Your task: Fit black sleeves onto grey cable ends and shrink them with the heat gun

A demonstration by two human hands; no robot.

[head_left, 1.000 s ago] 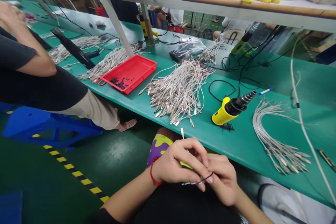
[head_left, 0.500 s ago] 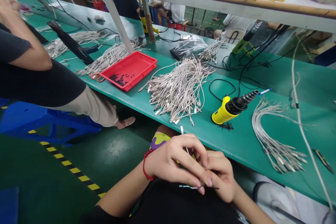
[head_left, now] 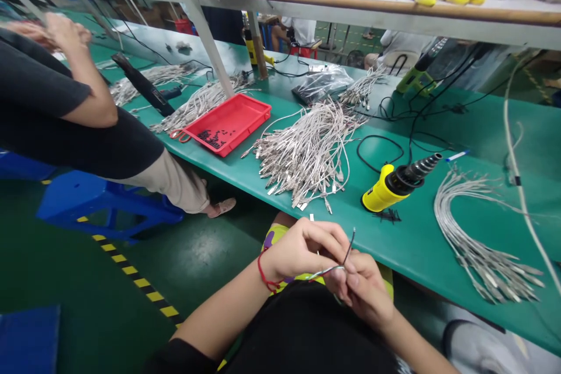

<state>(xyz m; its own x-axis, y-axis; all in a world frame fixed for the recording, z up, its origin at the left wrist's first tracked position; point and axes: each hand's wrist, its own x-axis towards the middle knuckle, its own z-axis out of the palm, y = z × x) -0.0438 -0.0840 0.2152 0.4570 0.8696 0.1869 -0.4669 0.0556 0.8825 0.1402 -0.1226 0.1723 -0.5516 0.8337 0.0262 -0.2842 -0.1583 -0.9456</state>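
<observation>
Over my lap, both hands meet on a white USB cable whose thin coloured wires [head_left: 326, 272] are bare of the outer sleeve. My left hand [head_left: 302, 248], with a red cord bracelet on the wrist, is closed around the cable; its metal plug [head_left: 311, 217] pokes out above the knuckles. Thumb and fingers of my right hand [head_left: 370, 289] are pinched together at the wire ends, touching the left fingertips. A thin black strand [head_left: 350, 245] stands up between the two hands. The fingers hide most of the cable.
On the green bench [head_left: 245, 178] lie a heap of white USB cables [head_left: 307, 149], a red tray [head_left: 236, 120] of small black pieces, a yellow heat gun [head_left: 385, 190] and a curved cable bundle [head_left: 468, 245]. A co-worker [head_left: 87, 105] stands at left, near a blue stool [head_left: 83, 198].
The wires and black strand have come up into clearer view between my fingers, the strand now pointing upward. The view has shifted slightly left, and the co-worker's forearms show more.
</observation>
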